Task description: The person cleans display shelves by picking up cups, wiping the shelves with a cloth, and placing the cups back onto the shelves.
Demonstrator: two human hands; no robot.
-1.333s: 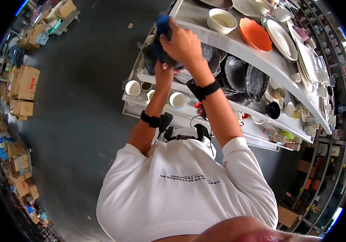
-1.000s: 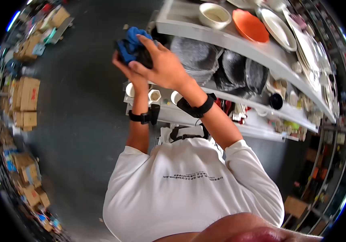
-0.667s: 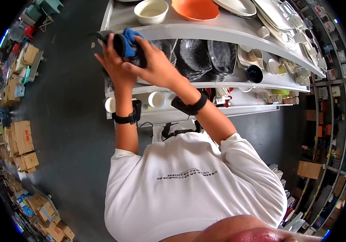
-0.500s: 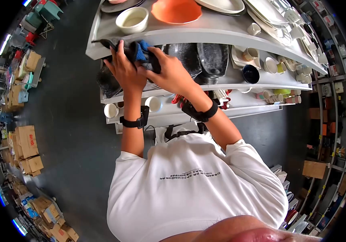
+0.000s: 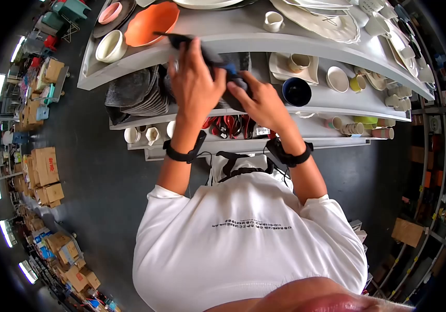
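Both hands are raised at the front of the shelves, around a dark, thin, dish-like thing with a pointed end (image 5: 202,50). My left hand (image 5: 196,83) is curled over its near side, the fingertips partly hidden. My right hand (image 5: 265,104) pinches its lower right end, thumb and fingers closed. Between the hands shows a blue cloth-like patch (image 5: 230,68); motion blur hides whether it is separate. Just behind my left hand is an orange bowl (image 5: 152,23) on the upper shelf. A stack of black plates (image 5: 134,91) lies below and to the left.
The upper shelf's edge (image 5: 306,44) runs close behind my hands. A small white pitcher (image 5: 273,22) stands on it. On the shelf below are a dark blue bowl (image 5: 296,92) and a white cup (image 5: 337,79). Cardboard boxes (image 5: 43,166) stand along the left.
My hands and the dark thing have shifted right along the shelves, and the view has moved too. The thing is now tilted more steeply, and my hands are farther apart.
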